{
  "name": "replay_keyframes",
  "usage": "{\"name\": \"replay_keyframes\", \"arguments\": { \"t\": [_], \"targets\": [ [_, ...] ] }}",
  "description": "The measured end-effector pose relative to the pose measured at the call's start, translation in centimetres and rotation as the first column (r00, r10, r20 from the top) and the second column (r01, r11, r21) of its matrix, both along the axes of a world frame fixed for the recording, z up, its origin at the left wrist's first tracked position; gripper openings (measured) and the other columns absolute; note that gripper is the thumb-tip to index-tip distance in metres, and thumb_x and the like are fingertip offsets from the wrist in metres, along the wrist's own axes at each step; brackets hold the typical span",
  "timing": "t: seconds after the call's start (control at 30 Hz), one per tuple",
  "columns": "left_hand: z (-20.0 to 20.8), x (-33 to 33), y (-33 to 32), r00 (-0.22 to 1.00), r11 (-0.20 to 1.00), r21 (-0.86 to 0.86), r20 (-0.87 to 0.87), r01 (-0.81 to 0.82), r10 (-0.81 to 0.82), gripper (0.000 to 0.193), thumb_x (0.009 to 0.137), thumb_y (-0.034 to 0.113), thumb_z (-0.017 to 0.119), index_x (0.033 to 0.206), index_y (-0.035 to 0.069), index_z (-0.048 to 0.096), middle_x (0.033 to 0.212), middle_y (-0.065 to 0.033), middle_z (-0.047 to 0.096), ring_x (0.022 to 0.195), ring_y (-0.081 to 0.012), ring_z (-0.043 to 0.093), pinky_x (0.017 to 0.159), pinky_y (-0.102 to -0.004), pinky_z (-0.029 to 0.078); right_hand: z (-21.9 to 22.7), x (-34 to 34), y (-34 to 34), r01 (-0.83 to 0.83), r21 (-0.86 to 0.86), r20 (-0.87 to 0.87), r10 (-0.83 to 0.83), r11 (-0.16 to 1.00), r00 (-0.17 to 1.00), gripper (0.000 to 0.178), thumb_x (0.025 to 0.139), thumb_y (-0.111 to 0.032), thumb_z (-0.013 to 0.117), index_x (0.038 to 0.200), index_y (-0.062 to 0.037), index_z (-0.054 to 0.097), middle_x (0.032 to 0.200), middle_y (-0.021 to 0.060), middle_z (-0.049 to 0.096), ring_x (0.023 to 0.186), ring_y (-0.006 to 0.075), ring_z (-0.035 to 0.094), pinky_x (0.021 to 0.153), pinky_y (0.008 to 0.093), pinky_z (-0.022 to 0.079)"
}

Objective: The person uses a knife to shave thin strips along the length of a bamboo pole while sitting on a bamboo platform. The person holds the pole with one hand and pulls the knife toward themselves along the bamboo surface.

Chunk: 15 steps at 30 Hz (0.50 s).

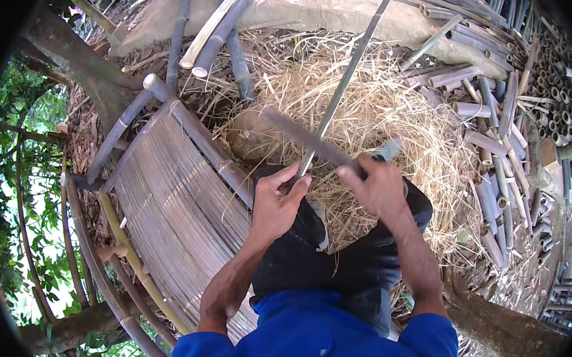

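Observation:
My left hand [276,201] is closed round the near end of a long, thin bamboo strip [347,77], which slants up and away to the far edge of the view. In my right hand [379,188] is a knife [312,142] with a dark, slightly blurred blade. That blade points to the left and crosses the strip just beyond my left fingers. Whether its edge touches the strip I cannot tell. The knife's handle is mostly hidden in my right fist. Both hands are above my lap, over dark trousers [332,274].
Pale bamboo shavings [370,111] lie heaped on the ground ahead of my knees. A slatted bamboo bench [178,204] stands at my left. Cut bamboo poles [220,25] lean at the far left, and stacked bamboo pieces [556,108] fill the right side. A log [508,327] lies near right.

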State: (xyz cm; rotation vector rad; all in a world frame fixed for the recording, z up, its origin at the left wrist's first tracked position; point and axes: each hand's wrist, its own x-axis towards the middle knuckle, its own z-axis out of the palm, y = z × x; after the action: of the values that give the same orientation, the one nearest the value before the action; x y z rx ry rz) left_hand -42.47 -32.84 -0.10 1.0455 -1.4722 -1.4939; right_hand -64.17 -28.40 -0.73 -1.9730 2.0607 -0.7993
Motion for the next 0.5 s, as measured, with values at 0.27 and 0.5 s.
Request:
{"name": "replay_keyframes", "arguments": {
  "t": [0.27, 0.5],
  "targets": [
    [-0.9, 2.4, 1.5, 0.997, 0.998, 0.013, 0.051, -0.054, 0.053, 0.027, 0.097, 0.006, 0.065, 0.123, 0.001, 0.069, 0.067, 0.0103, 0.049, 0.055, 0.0005, 0.039, 0.048, -0.0204, 0.027, 0.5, 0.5, -0.8, -0.032, 0.026, -0.032, 0.033, 0.999, 0.999, 0.059, 0.089, -0.061, 0.066, 0.075, -0.0034, 0.063, 0.056, 0.0176, 0.059, 0.059, 0.0381, 0.066, 0.057, 0.0465, 0.053],
    [-0.7, 5.1, 4.1, 0.994, 0.991, 0.116, 0.096, -0.068, 0.057, 0.027, 0.096, 0.008, 0.067, 0.121, 0.000, 0.070, 0.068, 0.0099, 0.051, 0.058, 0.0004, 0.041, 0.050, -0.0202, 0.029, -2.0, -0.8, -2.8, 0.003, -0.001, -0.101, -0.003, 1.000, 0.995, 0.072, 0.090, -0.075, 0.050, 0.089, -0.0072, 0.073, 0.060, 0.0161, 0.065, 0.053, 0.0310, 0.068, 0.051, 0.0433, 0.054]
  ]
}}
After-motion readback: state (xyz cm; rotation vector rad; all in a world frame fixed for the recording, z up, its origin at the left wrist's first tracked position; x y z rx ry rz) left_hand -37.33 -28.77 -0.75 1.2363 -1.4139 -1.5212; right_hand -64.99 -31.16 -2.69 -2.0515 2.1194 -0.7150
